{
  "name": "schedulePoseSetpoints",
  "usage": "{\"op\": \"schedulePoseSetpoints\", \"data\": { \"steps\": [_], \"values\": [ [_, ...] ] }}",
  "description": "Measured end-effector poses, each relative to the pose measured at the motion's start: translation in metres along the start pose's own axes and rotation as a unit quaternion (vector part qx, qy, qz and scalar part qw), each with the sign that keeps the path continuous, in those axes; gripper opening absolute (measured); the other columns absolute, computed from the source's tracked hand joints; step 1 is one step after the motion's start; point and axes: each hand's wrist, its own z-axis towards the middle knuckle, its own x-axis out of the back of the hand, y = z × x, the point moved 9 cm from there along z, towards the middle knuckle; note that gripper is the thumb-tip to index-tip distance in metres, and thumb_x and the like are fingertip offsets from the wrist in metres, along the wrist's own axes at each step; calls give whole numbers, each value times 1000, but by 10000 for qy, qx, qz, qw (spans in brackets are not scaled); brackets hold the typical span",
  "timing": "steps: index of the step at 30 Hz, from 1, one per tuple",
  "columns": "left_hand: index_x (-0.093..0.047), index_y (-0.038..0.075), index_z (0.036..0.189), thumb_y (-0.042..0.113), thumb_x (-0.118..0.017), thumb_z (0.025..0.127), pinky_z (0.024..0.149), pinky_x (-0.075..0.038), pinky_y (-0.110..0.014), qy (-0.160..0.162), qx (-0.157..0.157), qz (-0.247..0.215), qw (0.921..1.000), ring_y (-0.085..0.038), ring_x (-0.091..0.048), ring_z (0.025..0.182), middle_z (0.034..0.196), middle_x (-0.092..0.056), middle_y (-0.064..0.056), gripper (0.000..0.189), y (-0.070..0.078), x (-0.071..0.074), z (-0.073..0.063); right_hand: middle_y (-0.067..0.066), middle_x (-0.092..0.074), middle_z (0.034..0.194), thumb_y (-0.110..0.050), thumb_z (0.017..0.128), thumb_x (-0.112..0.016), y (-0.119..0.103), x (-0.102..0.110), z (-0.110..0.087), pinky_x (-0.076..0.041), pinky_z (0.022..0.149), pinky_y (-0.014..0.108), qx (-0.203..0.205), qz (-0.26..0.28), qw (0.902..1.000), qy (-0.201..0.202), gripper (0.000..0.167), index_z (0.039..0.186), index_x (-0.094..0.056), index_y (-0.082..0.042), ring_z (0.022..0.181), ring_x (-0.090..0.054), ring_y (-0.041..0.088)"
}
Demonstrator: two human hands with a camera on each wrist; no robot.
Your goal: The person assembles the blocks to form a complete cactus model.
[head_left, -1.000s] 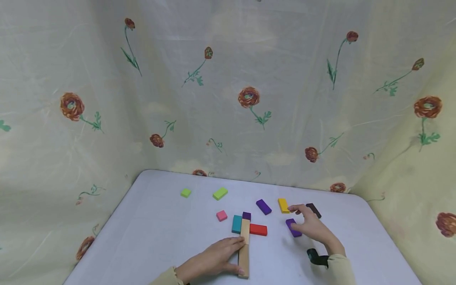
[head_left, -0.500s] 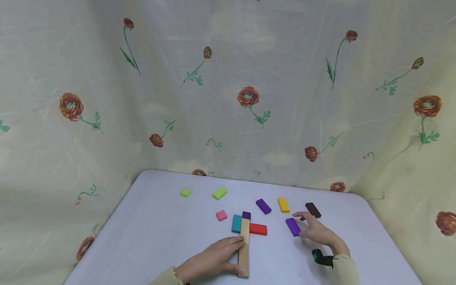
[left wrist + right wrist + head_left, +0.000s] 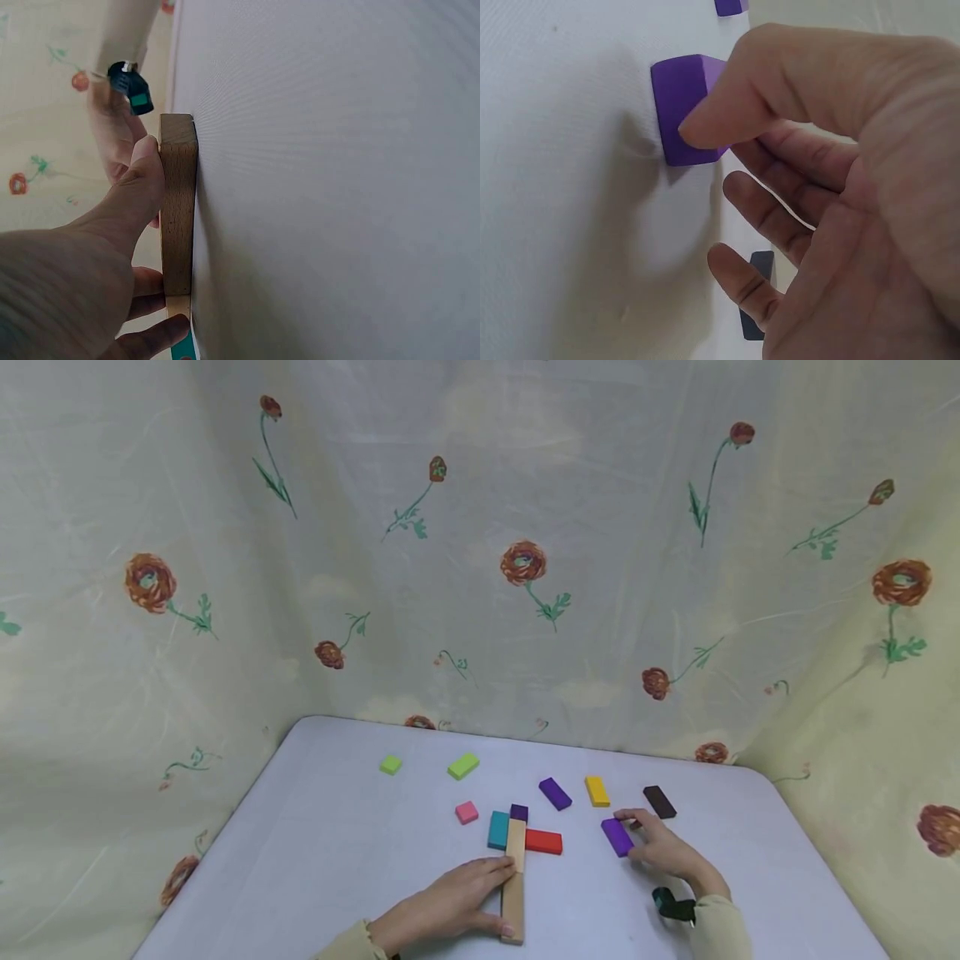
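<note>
Two plain wooden blocks [image 3: 513, 902] lie end to end, a dark purple piece [image 3: 519, 812] at their far end. My left hand [image 3: 457, 897] rests along them, thumb near the close end and fingers reaching over the far block. A teal block [image 3: 498, 831] and a red block [image 3: 543, 842] flank the far wooden block on either side. At the right, my right hand [image 3: 667, 850] pinches a bright purple block [image 3: 617, 837] between thumb and index finger; the right wrist view shows the thumb [image 3: 727, 112] over the block's face. The index fingertip is hidden there.
Behind lie another purple block [image 3: 555, 793], a yellow block [image 3: 597, 791] and a dark block [image 3: 660, 802]. Two lime green pieces [image 3: 463, 766] and a pink piece [image 3: 467, 812] are to the left. A flowered curtain [image 3: 480, 610] surrounds the white table [image 3: 337, 827].
My right hand has drawn back slightly from over the purple block to its right side, then closed in on it. The left hand and wooden blocks have stayed put.
</note>
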Motion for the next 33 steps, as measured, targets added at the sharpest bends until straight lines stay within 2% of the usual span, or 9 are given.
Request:
{"op": "schedulePoseSetpoints", "data": {
  "steps": [6,11,17,21,27,33],
  "values": [
    [-41,18,147,70,-57,77,111,-40,-34,-3,10,-16,10000,-12,-39,138,153,-38,6,89,0,1,0,23,-49,131,4,73,-70,0,-1,3,-34,103,64,59,-74,9999,142,66,134,-44,4,122,-44,41],
    [-40,19,148,71,-57,77,111,-40,-34,-17,41,-27,10000,-12,-39,138,153,-38,6,89,0,0,1,22,-52,129,-2,71,-73,-3,-3,9,-40,101,58,98,-320,9987,378,66,132,-47,5,117,-49,38],
    [-41,19,147,70,-57,77,111,-39,-34,-13,35,-30,10000,-12,-39,138,153,-38,6,89,1,0,0,19,-53,121,-7,73,-76,-10,-12,17,-45,96,52,-1,-460,9971,603,63,129,-50,1,111,-50,32],
    [-41,19,147,70,-57,77,112,-39,-34,-22,48,-39,10000,-12,-38,139,153,-37,7,89,1,0,-1,18,-53,122,-11,75,-77,-14,-19,23,-44,98,51,-7,-551,9962,673,61,130,-51,-2,112,-49,30],
    [-41,19,147,71,-56,76,112,-39,-34,-10,41,-48,10000,-12,-38,139,154,-37,7,89,0,1,-1,18,-51,125,-15,78,-77,-21,-25,29,-43,99,52,-99,-407,9968,677,60,130,-51,-4,113,-48,30],
    [-41,19,147,70,-57,76,112,-39,-33,-17,38,-97,9999,-12,-38,139,153,-37,7,89,1,1,-1,16,-52,126,-15,78,-78,-27,-30,38,-42,101,52,-4,-306,9973,665,59,130,-52,-5,114,-48,30]
  ]
}}
